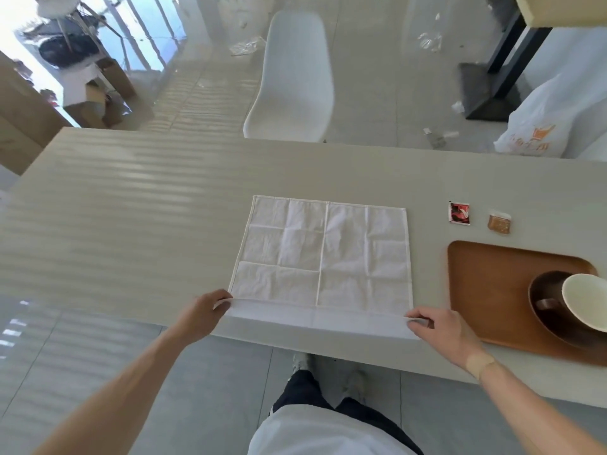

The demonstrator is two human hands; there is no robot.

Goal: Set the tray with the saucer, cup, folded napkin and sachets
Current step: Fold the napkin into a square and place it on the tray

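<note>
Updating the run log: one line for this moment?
step: folding napkin | left hand, right hand: pinching near corners | cup, saucer: on tray | sachets: on table

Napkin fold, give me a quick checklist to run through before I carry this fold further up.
1. Left hand pinches the napkin's near left corner: ok.
2. Right hand pinches the near right corner: ok.
3. Near edge lifted evenly across: ok.
4. Rest of napkin lies flat on the table: ok, creased only.
5. Tray has bare space left of the saucer and cup: ok.
6. Two sachets on the tray: not ok, both on the table.
</note>
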